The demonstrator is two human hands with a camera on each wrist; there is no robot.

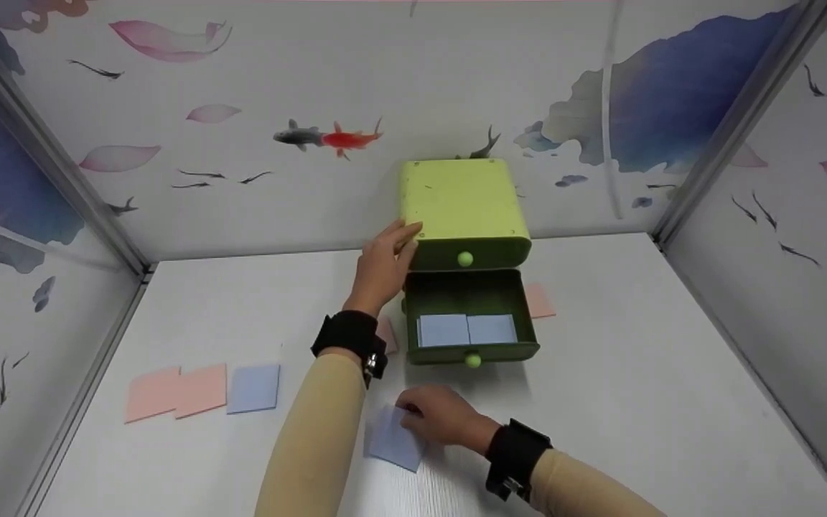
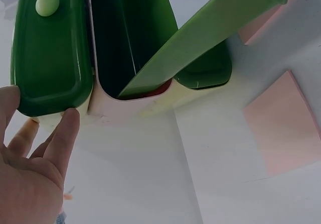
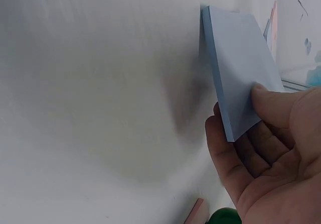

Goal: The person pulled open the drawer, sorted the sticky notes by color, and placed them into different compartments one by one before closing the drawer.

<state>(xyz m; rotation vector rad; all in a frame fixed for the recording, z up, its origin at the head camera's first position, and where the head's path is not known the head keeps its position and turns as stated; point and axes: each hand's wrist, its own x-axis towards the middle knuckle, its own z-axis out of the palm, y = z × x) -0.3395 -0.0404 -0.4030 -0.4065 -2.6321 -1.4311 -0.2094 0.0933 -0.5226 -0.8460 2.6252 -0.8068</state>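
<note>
In the head view my left hand [image 1: 382, 266] rests against the front left corner of a green drawer cabinet [image 1: 464, 201], its fingers touching the top and side without wrapping round it. The left wrist view shows those fingers lying fairly straight beside the top drawer [image 2: 55, 58], which is closed. Below it a dark green drawer [image 1: 467, 291] is pulled out and holds light blue square pads [image 1: 444, 330] side by side. My right hand [image 1: 446, 416] pinches another light blue pad [image 3: 241, 58] between thumb and fingers, tilted, in front of the cabinet.
To the left on the white table [image 1: 636, 402] lie two overlapping pink pads [image 1: 202, 390] and a blue pad [image 1: 253, 388]. A pink pad [image 1: 540, 300] sits right of the drawer; another [image 1: 387, 334] is partly hidden by my left arm. Printed walls [image 1: 255, 208] enclose the table.
</note>
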